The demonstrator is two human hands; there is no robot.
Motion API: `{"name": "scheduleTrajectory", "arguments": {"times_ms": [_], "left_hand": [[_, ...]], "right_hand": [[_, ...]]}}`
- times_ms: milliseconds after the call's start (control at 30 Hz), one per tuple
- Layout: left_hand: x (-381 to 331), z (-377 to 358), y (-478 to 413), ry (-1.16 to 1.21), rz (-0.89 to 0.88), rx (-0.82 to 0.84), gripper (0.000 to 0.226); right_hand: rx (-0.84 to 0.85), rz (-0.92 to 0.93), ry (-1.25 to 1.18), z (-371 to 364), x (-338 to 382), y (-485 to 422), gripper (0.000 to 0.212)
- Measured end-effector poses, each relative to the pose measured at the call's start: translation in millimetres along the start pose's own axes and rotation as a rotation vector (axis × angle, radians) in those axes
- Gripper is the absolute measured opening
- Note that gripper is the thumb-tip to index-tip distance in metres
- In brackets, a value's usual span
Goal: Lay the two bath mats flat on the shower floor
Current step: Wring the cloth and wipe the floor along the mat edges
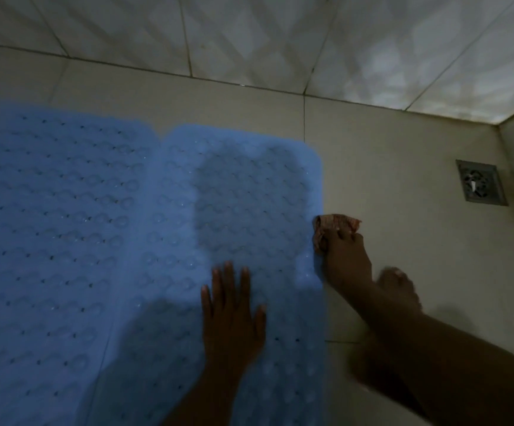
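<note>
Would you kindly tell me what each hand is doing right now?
Left hand: open, pressing flat on the right-hand blue studded rubber bath mat.
Right hand: gripping a crumpled reddish-brown cloth beside that mat's edge.

Left mat and right mat: both are shown in light blue, patterned with rows of raised rings and small dark holes. The shower floor is tiled in plain beige, crossed by thin dark grout lines. The wall tiles are rendered in whitish grey with faint diamond mottling. The drain is seen in dull grey; the cloth is mottled red-brown and pale.
</note>
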State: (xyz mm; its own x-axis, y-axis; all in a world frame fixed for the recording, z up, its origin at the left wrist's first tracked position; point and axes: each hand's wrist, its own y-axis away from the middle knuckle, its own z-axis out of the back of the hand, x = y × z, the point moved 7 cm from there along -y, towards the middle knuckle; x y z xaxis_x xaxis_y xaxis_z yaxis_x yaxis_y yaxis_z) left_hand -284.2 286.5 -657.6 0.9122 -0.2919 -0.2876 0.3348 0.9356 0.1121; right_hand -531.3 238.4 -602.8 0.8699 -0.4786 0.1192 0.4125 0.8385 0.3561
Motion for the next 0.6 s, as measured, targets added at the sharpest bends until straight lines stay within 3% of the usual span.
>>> {"name": "scheduleTrajectory", "arguments": {"times_ms": [133, 233, 400, 533, 600], "left_hand": [[-2.1, -0.7, 18.0, -0.001, -0.039, 0.021, 0.080], [-2.3, 2.8, 18.1, 0.011, -0.039, 0.000, 0.079], [-2.6, 2.9, 17.5, 0.006, -0.012, -0.047, 0.079], [-3.0, 1.9, 18.9, -0.034, -0.024, -0.077, 0.078], [-2.8, 1.5, 18.0, -0.055, -0.014, -0.071, 0.080]], "right_hand": [[0.027, 0.029, 0.030, -17.0, -4.2, 41.9, 0.041], [0.076, -0.011, 0.066, -21.4, -11.1, 59.0, 0.049], [-0.210, 0.158, 0.043, -0.8, -18.5, 50.5, 0.053], [-0.102, 0.246, -0.040, -48.1, -16.3, 45.7, 0.068], [-0.157, 0.245, -0.055, -59.4, -17.1, 49.3, 0.068]]}}
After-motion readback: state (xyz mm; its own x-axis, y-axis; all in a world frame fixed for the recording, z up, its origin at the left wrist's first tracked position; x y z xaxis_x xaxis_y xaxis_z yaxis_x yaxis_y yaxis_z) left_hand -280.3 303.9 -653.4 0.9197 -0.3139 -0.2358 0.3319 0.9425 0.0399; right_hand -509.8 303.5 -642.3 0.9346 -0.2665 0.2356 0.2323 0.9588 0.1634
